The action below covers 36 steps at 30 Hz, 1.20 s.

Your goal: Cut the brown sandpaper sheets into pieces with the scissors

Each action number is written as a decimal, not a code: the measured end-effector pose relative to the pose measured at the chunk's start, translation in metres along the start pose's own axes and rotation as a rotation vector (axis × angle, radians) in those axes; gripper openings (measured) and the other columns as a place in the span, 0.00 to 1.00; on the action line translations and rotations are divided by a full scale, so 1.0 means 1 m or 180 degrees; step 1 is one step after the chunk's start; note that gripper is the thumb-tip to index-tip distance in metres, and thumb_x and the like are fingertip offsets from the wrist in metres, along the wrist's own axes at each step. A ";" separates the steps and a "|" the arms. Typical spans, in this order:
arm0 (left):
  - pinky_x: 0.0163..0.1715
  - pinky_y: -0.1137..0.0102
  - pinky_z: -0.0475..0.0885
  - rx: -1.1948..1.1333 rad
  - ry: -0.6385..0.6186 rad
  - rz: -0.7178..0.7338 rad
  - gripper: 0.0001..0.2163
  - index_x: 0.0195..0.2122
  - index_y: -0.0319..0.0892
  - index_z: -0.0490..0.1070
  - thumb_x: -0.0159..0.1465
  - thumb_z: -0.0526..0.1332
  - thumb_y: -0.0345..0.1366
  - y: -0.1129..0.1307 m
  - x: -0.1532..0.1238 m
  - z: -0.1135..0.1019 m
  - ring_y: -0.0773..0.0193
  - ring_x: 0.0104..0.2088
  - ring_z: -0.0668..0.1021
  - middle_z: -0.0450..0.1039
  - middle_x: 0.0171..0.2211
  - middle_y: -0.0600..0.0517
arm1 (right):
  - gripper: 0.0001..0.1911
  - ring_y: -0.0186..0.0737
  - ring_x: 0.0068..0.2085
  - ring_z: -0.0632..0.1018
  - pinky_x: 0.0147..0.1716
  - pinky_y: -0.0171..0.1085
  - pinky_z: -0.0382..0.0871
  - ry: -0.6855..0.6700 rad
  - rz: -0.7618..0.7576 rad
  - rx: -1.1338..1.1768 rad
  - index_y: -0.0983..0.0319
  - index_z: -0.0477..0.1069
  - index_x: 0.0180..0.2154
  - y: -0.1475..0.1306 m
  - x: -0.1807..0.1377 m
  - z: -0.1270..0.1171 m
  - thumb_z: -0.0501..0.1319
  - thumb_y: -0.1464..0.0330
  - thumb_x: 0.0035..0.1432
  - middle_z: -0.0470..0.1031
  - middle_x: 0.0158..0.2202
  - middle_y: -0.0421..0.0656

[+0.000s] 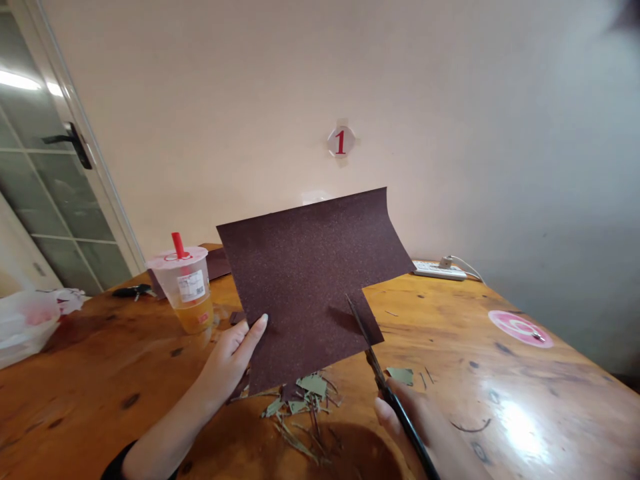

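Observation:
A dark brown sheet of sandpaper (313, 267) is held up above the wooden table (500, 400). My left hand (235, 357) pinches its lower left edge, thumb on the front. My right hand (425, 427) grips a pair of black-handled scissors (380, 377). The blades point up and left, and their tip lies against the sheet's lower right part, beside a notch in its edge. Several green and brown paper scraps (307, 400) lie on the table below the sheet.
A plastic cup (187, 290) with orange drink and a red straw stands at the left. Behind it lie a dark tool (133, 291) and a white plastic bag (30, 323). A power strip (440, 270) sits by the wall, a pink sticker (520, 328) at the right.

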<state>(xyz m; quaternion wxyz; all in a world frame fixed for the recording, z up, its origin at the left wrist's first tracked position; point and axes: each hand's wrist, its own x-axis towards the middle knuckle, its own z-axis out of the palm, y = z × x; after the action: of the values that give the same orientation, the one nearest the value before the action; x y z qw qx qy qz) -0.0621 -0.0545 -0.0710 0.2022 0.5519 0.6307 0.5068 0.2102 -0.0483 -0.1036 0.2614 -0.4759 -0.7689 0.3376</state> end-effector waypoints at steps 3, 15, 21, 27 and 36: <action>0.20 0.72 0.58 -0.0126 -0.0068 0.0063 0.22 0.17 0.47 0.51 0.55 0.54 0.58 0.002 -0.002 0.003 0.68 0.19 0.56 0.51 0.16 0.59 | 0.30 0.38 0.24 0.71 0.22 0.34 0.58 -0.0003 0.0141 -0.0208 0.58 0.61 0.25 0.007 0.003 0.004 0.42 0.42 0.60 0.69 0.21 0.40; 0.21 0.71 0.59 0.0067 0.0128 0.0062 0.22 0.17 0.48 0.47 0.54 0.53 0.57 0.001 -0.004 0.006 0.68 0.19 0.56 0.45 0.17 0.60 | 0.31 0.42 0.23 0.73 0.21 0.35 0.55 0.0098 0.0240 -0.0279 0.58 0.58 0.22 0.016 0.007 0.012 0.40 0.41 0.60 0.68 0.18 0.41; 0.20 0.71 0.57 -0.0040 0.0039 -0.0072 0.23 0.17 0.48 0.48 0.53 0.54 0.59 0.003 -0.004 0.005 0.68 0.19 0.56 0.47 0.17 0.60 | 0.29 0.42 0.27 0.73 0.24 0.35 0.59 0.0065 -0.0062 -0.0217 0.59 0.61 0.24 0.015 0.010 0.006 0.42 0.43 0.61 0.70 0.23 0.41; 0.18 0.71 0.56 -0.0031 0.0070 -0.0094 0.24 0.16 0.48 0.48 0.52 0.54 0.61 0.002 -0.002 0.003 0.68 0.18 0.55 0.45 0.16 0.60 | 0.28 0.41 0.29 0.73 0.27 0.34 0.63 -0.0038 -0.0033 -0.0084 0.61 0.67 0.28 0.005 0.006 0.001 0.46 0.45 0.61 0.72 0.25 0.42; 0.17 0.72 0.55 -0.0283 -0.0015 -0.0115 0.26 0.16 0.48 0.46 0.51 0.55 0.63 0.010 -0.003 0.005 0.70 0.18 0.51 0.42 0.17 0.61 | 0.28 0.41 0.29 0.73 0.29 0.35 0.66 -0.0023 0.0039 -0.0011 0.60 0.69 0.29 0.009 0.004 0.002 0.48 0.44 0.61 0.74 0.26 0.43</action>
<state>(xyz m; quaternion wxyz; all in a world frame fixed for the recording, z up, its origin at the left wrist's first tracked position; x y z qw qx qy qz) -0.0521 -0.0566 -0.0657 0.2371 0.5320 0.6169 0.5293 0.2119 -0.0422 -0.1120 0.2558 -0.4798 -0.7675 0.3396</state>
